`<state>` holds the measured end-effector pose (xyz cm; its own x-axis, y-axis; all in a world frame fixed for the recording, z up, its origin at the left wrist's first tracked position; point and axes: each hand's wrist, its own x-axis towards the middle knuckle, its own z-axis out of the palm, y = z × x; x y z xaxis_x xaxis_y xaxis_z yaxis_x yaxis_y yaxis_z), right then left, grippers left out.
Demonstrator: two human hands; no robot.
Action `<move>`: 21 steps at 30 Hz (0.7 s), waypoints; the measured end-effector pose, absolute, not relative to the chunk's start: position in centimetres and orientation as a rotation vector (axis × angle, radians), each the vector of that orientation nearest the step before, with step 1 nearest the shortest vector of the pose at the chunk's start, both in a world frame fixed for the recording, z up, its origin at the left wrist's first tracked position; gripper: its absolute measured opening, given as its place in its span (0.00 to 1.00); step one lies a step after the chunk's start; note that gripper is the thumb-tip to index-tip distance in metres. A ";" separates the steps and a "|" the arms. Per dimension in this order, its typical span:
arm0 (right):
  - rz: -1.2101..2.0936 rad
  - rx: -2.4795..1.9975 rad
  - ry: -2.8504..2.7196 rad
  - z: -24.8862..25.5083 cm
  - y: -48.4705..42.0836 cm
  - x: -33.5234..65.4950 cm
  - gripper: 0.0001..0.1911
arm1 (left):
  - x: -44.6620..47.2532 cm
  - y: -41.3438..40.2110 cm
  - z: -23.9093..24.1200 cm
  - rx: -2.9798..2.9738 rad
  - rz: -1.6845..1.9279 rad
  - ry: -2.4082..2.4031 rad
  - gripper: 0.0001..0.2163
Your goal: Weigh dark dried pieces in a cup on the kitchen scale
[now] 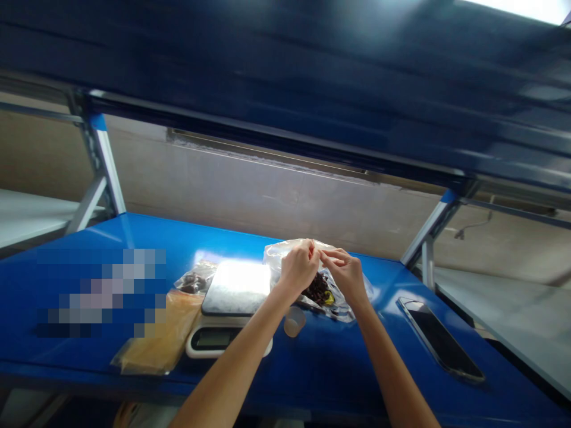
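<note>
Two hands: held together above the bag, fingertips meeting in a pinch; whether anything is gripped between them cannot be told.
Left hand: fingers curled; its fingertips are set against those of the right.
Right hand: thumb and fingers stretched towards the left.
Bag: clear and loose, laid on the table under the hands, to the right of the scale.
Dark pieces: heaped in the bag, with something yellow among them.
Spill risk: pieces might be scattered if the thin film were tugged or its edge caught by a wrist.
Cup: placed near the left forearm, between scale and bag; it could be knocked over by a lowered arm.
Scale risk: a reading could be spoiled if the plate were leaned on by that forearm or touched by the tan packet beside it.
Small bag: left of the scale, dark contents inside.
Phone: laid well apart, at the right.
</note>
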<state>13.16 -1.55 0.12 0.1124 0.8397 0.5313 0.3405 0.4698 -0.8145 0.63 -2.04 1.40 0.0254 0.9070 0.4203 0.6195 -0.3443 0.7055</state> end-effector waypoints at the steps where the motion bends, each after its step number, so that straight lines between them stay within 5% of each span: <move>1: 0.576 -1.098 -1.439 0.1 -1.6 13.1 0.20 | 0.6 -2.0 1.4 1.960 1.242 1.545 0.09; 9: 0.999 -1.042 -1.284 0.5 -2.4 11.9 0.23 | 0.6 -1.9 1.7 1.876 1.389 1.347 0.15; 21: 0.493 -1.052 -1.429 -0.3 -1.9 12.0 0.17 | 0.7 -1.5 1.0 1.961 1.317 1.468 0.14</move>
